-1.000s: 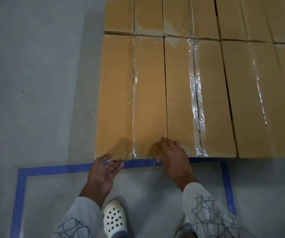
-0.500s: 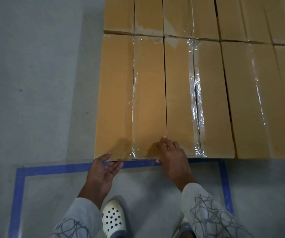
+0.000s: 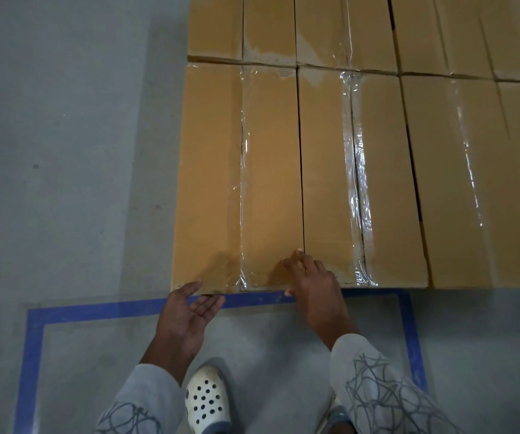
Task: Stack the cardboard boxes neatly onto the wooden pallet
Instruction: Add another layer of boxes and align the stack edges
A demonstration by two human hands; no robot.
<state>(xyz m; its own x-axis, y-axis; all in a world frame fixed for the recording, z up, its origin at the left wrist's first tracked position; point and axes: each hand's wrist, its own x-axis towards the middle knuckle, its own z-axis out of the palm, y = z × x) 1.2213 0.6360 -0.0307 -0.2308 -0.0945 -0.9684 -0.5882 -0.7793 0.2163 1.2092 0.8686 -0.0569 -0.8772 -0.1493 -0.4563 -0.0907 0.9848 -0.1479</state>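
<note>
Several long brown cardboard boxes sealed with clear tape lie side by side in tight rows, filling the upper right of the view. The nearest left box (image 3: 236, 170) has its front end toward me. My left hand (image 3: 186, 314) is open, palm up, fingertips at that box's lower front edge. My right hand (image 3: 313, 285) rests palm down on the box's top near the front edge, fingers spread by the seam with the neighbouring box (image 3: 327, 170). The pallet under the boxes is hidden.
Grey concrete floor (image 3: 64, 151) lies to the left. A blue tape rectangle (image 3: 95, 308) marks the floor where I stand, its far line running under the boxes' front edge. My white perforated shoe (image 3: 207, 399) is below the hands.
The hands stay at the box's front edge; the left palm has turned slightly more upward and the view has shifted a little.
</note>
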